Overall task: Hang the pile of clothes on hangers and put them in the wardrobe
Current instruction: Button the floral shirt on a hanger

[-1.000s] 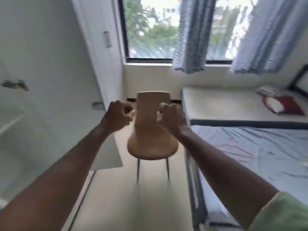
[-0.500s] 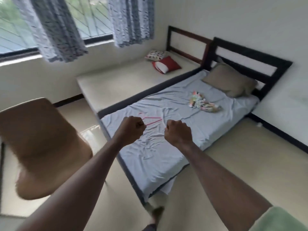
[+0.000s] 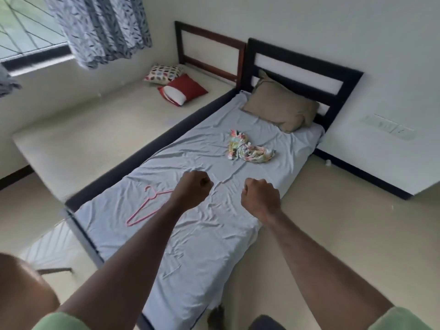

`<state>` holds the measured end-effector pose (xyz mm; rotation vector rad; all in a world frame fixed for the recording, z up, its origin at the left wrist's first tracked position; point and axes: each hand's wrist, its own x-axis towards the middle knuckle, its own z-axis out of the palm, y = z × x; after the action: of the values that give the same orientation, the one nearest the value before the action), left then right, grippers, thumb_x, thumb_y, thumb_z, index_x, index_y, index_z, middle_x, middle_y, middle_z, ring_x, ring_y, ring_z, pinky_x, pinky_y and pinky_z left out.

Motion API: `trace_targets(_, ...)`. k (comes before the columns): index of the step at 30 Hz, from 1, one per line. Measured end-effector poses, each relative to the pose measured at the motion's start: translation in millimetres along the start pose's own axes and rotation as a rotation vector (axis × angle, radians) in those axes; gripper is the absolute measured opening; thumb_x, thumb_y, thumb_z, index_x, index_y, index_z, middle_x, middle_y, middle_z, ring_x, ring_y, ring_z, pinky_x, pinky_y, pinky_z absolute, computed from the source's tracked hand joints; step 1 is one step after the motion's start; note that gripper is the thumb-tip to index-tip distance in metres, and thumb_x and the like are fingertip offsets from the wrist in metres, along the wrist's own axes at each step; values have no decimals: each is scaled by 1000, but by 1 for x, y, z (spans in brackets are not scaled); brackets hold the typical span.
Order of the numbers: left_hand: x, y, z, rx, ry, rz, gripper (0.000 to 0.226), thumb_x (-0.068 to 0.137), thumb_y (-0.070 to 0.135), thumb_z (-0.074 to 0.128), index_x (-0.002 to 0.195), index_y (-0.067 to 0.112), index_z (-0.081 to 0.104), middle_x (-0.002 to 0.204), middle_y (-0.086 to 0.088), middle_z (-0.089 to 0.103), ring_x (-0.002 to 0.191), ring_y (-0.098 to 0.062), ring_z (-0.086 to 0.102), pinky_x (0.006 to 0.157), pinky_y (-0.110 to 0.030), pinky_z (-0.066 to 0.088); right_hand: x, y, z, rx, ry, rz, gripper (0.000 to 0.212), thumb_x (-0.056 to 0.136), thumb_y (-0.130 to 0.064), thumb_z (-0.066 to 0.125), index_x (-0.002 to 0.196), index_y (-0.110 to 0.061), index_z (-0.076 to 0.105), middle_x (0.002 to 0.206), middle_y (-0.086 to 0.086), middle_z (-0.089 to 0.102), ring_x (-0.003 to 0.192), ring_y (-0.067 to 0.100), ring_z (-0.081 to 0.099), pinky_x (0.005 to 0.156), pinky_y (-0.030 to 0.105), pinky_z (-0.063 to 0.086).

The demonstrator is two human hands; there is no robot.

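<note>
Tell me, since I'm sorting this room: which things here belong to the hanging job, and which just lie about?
For the job: pink hanger; crumpled floral garment.

Lying about: tan pillow; red cushion; patterned cushion; curtain.

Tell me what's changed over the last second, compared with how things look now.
The view swung right, from the tan chair and window to the bed with the pale blue sheet. Nothing was taken hold of or let go. The left hand and right hand stayed fisted and empty, held out in front. Since half a second ago, the pink wire hanger and crumpled floral garment lie unmoved on the sheet.
</note>
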<state>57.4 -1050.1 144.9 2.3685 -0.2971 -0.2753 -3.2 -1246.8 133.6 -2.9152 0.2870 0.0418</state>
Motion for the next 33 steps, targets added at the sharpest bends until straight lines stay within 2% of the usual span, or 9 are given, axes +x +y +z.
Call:
trace_targets(7, 131, 31, 42, -34, -69, 39, 21, 89, 15, 62, 68, 11, 65, 57, -2, 68, 51, -17, 67, 61, -39, 59, 121, 68, -4, 11, 30, 80, 17, 98, -26, 51, 99, -12, 60, 98, 13, 65, 93, 38, 65, 69, 37, 42)
trace_targets(13, 235, 43, 88, -29, -50, -32, 19, 91, 14, 61, 77, 5, 69, 65, -6, 72, 48, -6, 65, 47, -14, 45, 237, 119, 17, 25, -8, 50, 20, 99, -26, 49, 105, -10, 60, 105, 14, 65, 98, 37, 65, 72, 37, 45)
trace_targets(16, 300, 44, 126, -95, -45, -102, 20, 91, 10, 62, 73, 6, 67, 62, -5, 71, 45, -10, 65, 52, -30, 55, 305, 158, 33, 38, -60, 24, 21, 100, -26, 48, 108, -11, 60, 106, 13, 66, 98, 35, 65, 73, 36, 47)
trace_targets(20, 382, 46, 176, -112, -87, -212, 21, 92, 9, 63, 71, 8, 67, 60, -6, 70, 44, -11, 63, 46, -26, 51, 383, 212, 60, 51, -154, 0, 21, 101, -27, 47, 111, -13, 58, 108, 11, 65, 100, 34, 66, 76, 37, 48)
trace_targets(22, 430, 47, 207, -158, -67, -261, 21, 92, 8, 64, 71, 7, 66, 59, -7, 70, 44, -12, 64, 48, -28, 52, 428, 242, 85, 60, -176, 11, 22, 101, -28, 47, 112, -14, 59, 108, 10, 66, 100, 33, 66, 78, 37, 50)
trace_targets(25, 485, 39, 254, -211, -52, -300, 18, 93, 5, 62, 76, 2, 66, 64, -11, 69, 44, -3, 61, 46, -16, 46, 486, 276, 130, 73, -208, 13, 24, 102, -30, 46, 115, -14, 59, 107, 10, 67, 100, 33, 67, 76, 37, 49)
trace_targets(28, 527, 11, 299, -189, -89, -328, 17, 94, 4, 61, 79, 1, 67, 67, -13, 70, 46, -1, 62, 48, -13, 45, 527, 297, 185, 107, -249, 22, 24, 102, -31, 47, 111, -13, 60, 106, 11, 67, 98, 34, 66, 76, 38, 49)
trace_targets(31, 569, -39, 351, -135, -66, -350, 16, 90, 4, 63, 76, 10, 67, 64, 0, 69, 51, -4, 62, 54, -14, 45, 564, 311, 253, 153, -256, 20, 24, 103, -29, 47, 108, -11, 62, 106, 11, 66, 98, 34, 65, 74, 38, 47)
trace_targets(33, 592, -70, 378, -71, -22, -343, 8, 87, 7, 66, 83, 11, 71, 67, 8, 66, 63, -10, 62, 60, -18, 41, 585, 317, 295, 198, -259, 21, 21, 103, -25, 48, 108, -10, 62, 106, 10, 65, 98, 32, 64, 70, 35, 42)
